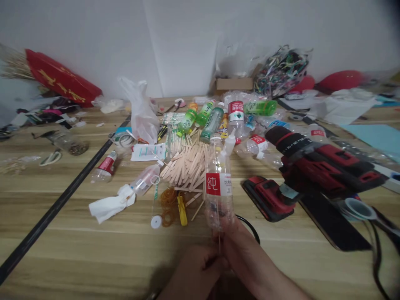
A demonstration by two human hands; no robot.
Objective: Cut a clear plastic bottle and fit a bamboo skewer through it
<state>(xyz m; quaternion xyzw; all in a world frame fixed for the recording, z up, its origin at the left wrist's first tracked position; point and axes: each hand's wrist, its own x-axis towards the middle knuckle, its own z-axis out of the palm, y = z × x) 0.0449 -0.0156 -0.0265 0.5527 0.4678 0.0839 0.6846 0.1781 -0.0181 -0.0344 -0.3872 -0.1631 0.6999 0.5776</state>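
A clear plastic bottle (219, 208) with a red and white label stands roughly upright in front of me. Around its lower end my right hand (245, 248) is closed, the fingers partly hidden behind it. My left hand (196, 268) is closed just below, pinching a thin pale stick or string (219, 243) that runs down from the bottle's base. Whether that thin piece enters the bottle I cannot tell. A white nozzle-like piece (229, 143) shows by the bottle's neck. Beyond the bottle lies a heap of wooden craft sticks (187, 164).
A red and black power drill (318, 162) stands at the right, beside a black phone (334, 225). Rubber bands (168, 198) and a yellow tool (181, 209) lie left of the bottle. Several bottles crowd the back, near a white plastic bag (142, 112).
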